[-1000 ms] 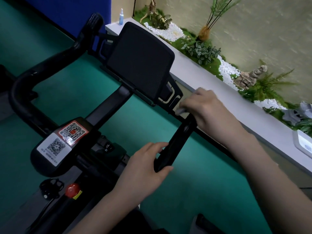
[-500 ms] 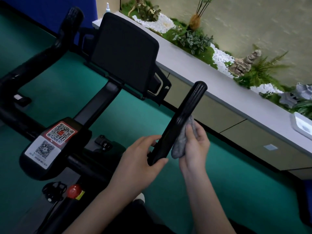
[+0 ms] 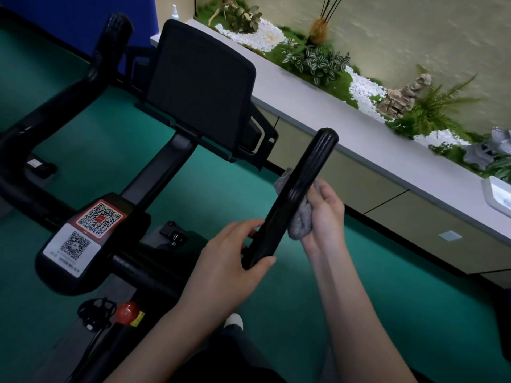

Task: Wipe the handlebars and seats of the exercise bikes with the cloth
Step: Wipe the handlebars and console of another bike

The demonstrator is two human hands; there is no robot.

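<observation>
while the left hand grasps the lower end of the near handlebar, thumb on the near side and fingers curled round the far side, the right hand holds a bunched grey cloth against the bar's right flank, about halfway up. the right hand's fingers are curled round the cloth, pressing it to the black grip; a corner of the cloth shows on the other side of the bar. the bar rises tilted, its rounded tip pointing up and to the right, bare above the cloth.

left of it stands the dark back of the bike's screen on a slanted post, and beyond that the other handlebar curves away. two qr code stickers, one red-edged and one white, sit on the black housing at the lower left, with a red knob below them. under everything lies a green floor. along the wall runs a pale worktop carrying leafy plants, white pebbles and, at its far end, a small spray bottle; a white tray sits at its right edge.
</observation>
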